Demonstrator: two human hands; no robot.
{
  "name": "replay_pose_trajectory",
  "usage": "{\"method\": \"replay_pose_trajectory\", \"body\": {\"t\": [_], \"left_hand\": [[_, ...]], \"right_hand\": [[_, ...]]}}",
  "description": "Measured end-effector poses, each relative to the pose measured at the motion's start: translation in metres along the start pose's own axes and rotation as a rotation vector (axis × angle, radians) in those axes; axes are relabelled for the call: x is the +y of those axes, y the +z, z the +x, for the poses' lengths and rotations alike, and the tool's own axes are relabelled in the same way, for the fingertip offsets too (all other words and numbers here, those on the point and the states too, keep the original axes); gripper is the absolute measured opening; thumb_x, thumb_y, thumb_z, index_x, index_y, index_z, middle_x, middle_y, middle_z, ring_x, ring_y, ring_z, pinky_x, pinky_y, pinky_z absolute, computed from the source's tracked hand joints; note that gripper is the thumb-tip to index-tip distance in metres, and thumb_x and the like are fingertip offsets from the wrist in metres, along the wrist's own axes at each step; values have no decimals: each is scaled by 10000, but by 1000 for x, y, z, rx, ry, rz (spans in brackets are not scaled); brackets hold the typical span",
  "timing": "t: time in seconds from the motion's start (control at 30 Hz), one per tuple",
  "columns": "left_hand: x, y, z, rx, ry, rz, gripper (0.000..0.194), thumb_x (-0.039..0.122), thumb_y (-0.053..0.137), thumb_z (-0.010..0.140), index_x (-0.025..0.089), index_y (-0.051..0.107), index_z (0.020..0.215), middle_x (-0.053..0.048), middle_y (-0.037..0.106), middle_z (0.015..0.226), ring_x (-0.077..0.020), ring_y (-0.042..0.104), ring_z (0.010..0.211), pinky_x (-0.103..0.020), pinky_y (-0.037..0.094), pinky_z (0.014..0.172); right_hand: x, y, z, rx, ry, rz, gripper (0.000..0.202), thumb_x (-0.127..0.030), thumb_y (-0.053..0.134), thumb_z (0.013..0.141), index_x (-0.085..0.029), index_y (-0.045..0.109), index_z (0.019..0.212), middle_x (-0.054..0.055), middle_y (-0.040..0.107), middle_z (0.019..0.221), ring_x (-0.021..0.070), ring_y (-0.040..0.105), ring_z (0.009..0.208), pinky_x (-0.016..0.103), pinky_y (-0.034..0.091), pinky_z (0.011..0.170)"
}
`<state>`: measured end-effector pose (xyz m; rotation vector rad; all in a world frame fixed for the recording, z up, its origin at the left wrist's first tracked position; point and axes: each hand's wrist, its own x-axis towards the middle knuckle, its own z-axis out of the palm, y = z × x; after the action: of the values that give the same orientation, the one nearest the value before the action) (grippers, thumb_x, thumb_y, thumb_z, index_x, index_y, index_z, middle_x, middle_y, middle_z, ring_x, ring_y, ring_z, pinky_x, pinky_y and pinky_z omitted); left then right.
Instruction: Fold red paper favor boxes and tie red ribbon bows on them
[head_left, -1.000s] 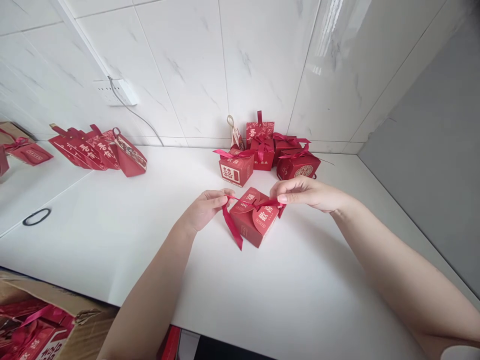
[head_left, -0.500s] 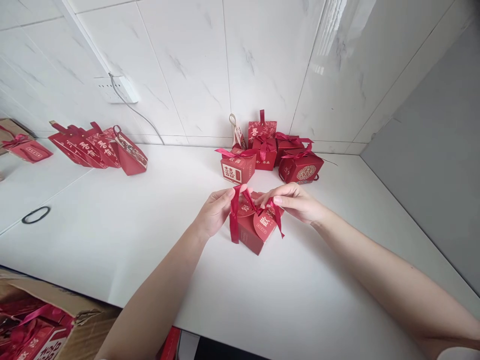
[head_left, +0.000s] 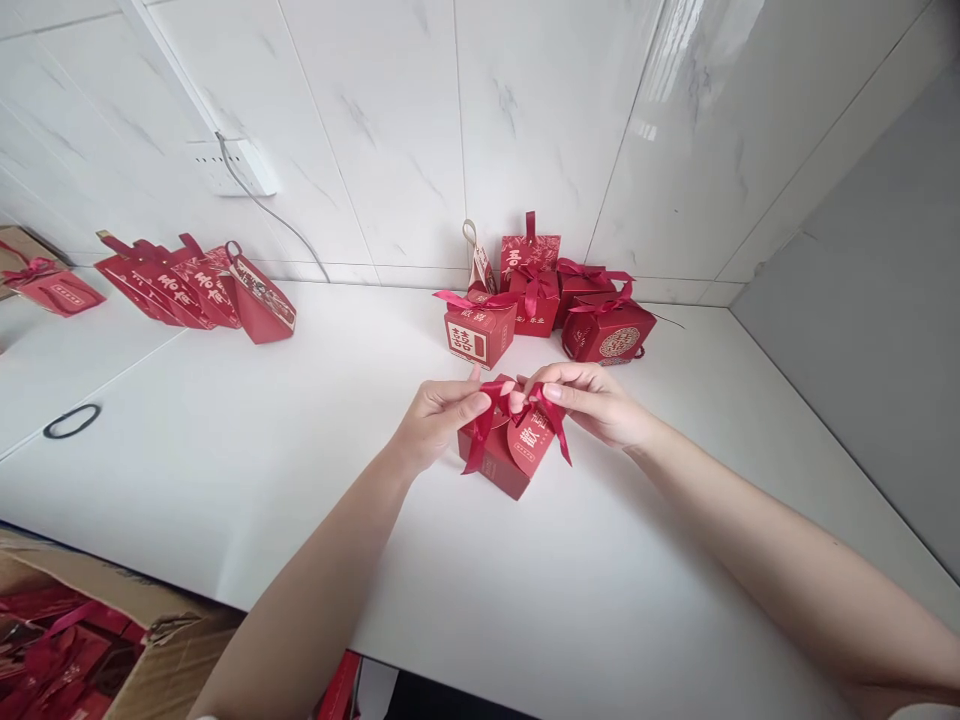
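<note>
A red gift box with curved top flaps and gold lettering sits on the white counter, one corner towards me. Dark red ribbon is threaded over its top. My left hand pinches the ribbon at the left between thumb and fingers, a tail hanging down the box's side. On the right, my right hand pinches another part of the ribbon, its short end dangling over the box's right edge. Both hands meet just above the flaps, and the fingers partly hide where the ribbon crosses.
Behind stand several finished red boxes with bows and a double-happiness box. Triangular red boxes lean at the left. A black ring lies on the counter. A cardboard carton of red boxes is at lower left.
My left hand has moved slightly right, bringing its ribbon closer to my right hand. The left tail hangs shorter. My right hand keeps its pinch in nearly the same place.
</note>
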<state>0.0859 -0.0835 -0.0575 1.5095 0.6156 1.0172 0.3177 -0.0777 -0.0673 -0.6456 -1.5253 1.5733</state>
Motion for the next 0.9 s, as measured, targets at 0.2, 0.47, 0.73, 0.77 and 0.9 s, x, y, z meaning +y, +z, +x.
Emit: {"method": "replay_pose_trajectory", "body": {"t": [0.2, 0.47, 0.73, 0.77, 0.9], "left_hand": [[4, 0, 0, -51, -52, 38, 246, 395, 686, 822, 189, 771, 719, -44, 731, 699, -176, 693, 807, -405, 399, 1073], [6, -11, 4, 45, -132, 141, 277, 386, 706, 804, 139, 733, 682, -38, 666, 616, -140, 651, 686, -263, 528, 715], [7, 5, 0, 2, -111, 156, 198, 336, 667, 847, 162, 749, 895, -54, 739, 789, -141, 691, 747, -241, 553, 701], [7, 7, 0, 7, -100, 140, 200, 331, 662, 851, 166, 747, 923, -53, 738, 788, -142, 692, 746, -243, 556, 699], [2, 7, 0, 23, -98, 91, 216, 322, 665, 850, 164, 735, 980, -44, 724, 752, -136, 684, 710, -248, 561, 692]], "right_hand": [[4, 7, 0, 12, -32, 133, 192, -379, 642, 879, -205, 696, 818, 47, 705, 835, 197, 669, 839, 395, 506, 897], [4, 9, 0, -24, -64, -26, 231, -402, 641, 878, -194, 673, 783, 62, 696, 842, 190, 644, 819, 356, 531, 797], [5, 15, -1, -75, -65, -65, 197, -365, 621, 900, -188, 703, 875, 64, 713, 922, 197, 655, 906, 361, 508, 851], [6, 15, 0, -77, -63, -42, 202, -368, 616, 903, -188, 704, 883, 63, 712, 915, 200, 655, 906, 367, 504, 855], [1, 6, 0, -42, -35, -23, 197, -385, 641, 879, -201, 702, 844, 44, 660, 934, 181, 624, 869, 347, 489, 812]]}}
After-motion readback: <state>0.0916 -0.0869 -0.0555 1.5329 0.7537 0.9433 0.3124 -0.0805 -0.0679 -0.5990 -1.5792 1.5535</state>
